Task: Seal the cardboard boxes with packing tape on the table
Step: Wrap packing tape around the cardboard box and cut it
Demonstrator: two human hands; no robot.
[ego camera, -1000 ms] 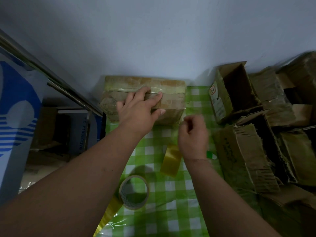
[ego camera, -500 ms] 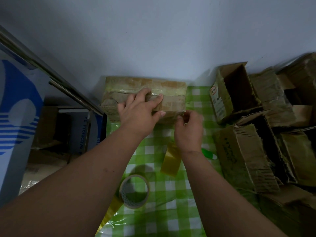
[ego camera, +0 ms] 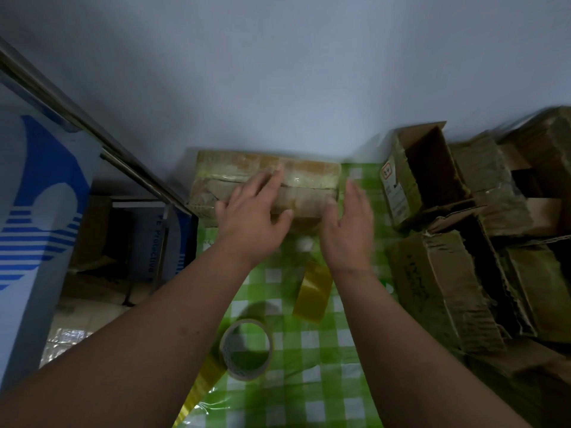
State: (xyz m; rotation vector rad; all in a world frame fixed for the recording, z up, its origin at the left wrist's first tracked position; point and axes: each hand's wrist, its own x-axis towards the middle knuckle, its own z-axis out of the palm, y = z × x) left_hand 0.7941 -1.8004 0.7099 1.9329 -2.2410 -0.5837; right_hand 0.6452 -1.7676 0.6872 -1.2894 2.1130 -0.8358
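The taped cardboard box (ego camera: 265, 186) lay at 12 o'clock on the table (ego camera: 312, 350), its far side against the wall. A glossy strip of tape ran along its top seam.

Change: half a second earlier the right hand (ego camera: 349, 223) had been curled at the box's near right corner, apparently pinching or pressing down a tape end. It had since opened, fingers straight and together, and stood edge-on at the box's right end; blur prevented confirming contact. The left hand (ego camera: 251, 214) had flattened from a bracing hold to a spread palm resting on the top of the box, fingertips reaching the seam. Neither hand held anything.

Assessment: the release suggests the strip on this box was finished. The hands were placed as if to lift, turn or slide the box next, though that could not be confirmed.

The packing tape roll (ego camera: 246, 349) stood at 6 o'clock on the green checked cloth, a loose yellow tape tail (ego camera: 200, 387) trailing toward 7 o'clock. A detached yellowish tape piece (ego camera: 312, 290) lay between the forearms.

At 3 o'clock a pile of unsealed cardboard boxes (ego camera: 448, 279), with an open box (ego camera: 423, 171) behind it, awaited sealing.
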